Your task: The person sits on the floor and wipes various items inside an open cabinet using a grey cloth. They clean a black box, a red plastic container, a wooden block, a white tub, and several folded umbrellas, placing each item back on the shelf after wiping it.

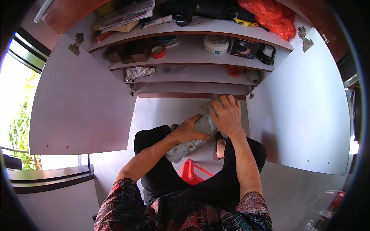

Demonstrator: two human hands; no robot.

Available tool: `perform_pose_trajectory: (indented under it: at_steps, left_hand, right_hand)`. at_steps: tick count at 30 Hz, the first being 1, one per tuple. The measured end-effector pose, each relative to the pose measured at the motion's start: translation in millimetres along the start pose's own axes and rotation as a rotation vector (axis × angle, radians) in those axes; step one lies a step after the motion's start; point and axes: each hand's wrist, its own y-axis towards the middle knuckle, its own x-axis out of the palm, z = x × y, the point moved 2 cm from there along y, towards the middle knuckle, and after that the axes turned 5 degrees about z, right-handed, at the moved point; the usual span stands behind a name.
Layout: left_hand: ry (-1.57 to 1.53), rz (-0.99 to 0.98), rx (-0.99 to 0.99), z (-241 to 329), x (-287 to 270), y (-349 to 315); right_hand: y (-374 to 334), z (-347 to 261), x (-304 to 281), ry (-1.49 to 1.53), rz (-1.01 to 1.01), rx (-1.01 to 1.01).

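Note:
Between my knees I hold a rolled grey fabric bundle (181,151) that looks like a folded umbrella or a rolled bag. It lies at a slant, its far end up to the right, and a small brass-coloured snap shows on a strap near its lower part. My left hand (188,131) wraps round its middle, thumb on the near side. At the far end my right hand (227,113) has its fingers curled over the grey cloth, which is smeared by motion there. What lies under those fingers is hidden.
Ahead stands an open cabinet with a left door (83,104) and a right door (304,104) swung out beside me. Its shelves (185,57) carry papers, a black umbrella, a red plastic bag (269,17), tape, a white tub and boxes. A red stool (189,173) is under me.

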Motion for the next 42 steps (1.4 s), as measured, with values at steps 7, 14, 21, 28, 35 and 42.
perform_pose_trajectory:
  at_steps: [7,14,21,28,35,42]
  left_hand:
    - [0.539,0.109,0.406,-15,7,5]
    - [0.975,0.160,0.883,-9,11,1]
    - [0.930,0.082,0.802,-11,0,1]
    - [0.874,0.351,0.860,-18,-15,-1]
    - [-0.794,0.347,-0.056,-39,-16,35]
    - [-1.067,0.196,-0.123,-31,20,41]
  right_hand:
    - [-12,80,-3,-0.064,0.027,0.483]
    - [-31,60,0,0.635,-0.651,0.577]
    - [-60,27,12,0.982,-0.997,0.345]
    - [-65,-8,17,1.543,-0.779,0.960]
    - [-46,14,8,1.579,-0.267,0.951]
    - [-56,-16,25,0.853,-0.165,0.394]
